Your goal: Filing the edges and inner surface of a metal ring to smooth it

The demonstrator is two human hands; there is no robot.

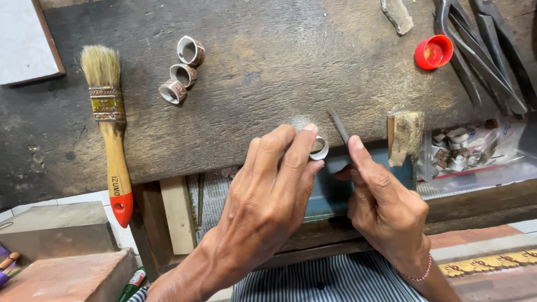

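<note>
Together, the left hand [268, 190] pinches a silver ring [320, 148] at the surface [251, 61] edge; the right hand [386, 204] clamps a thin file [338, 126] beside it. Three rings [182, 70] and a paintbrush [109, 123] lie well apart.

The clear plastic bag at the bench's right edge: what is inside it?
The plastic bag holds a heap of small pale ring-shaped pieces, like the ring the left hand holds. Glare, folds and the tool handles lying over its top hide the rest.
</note>
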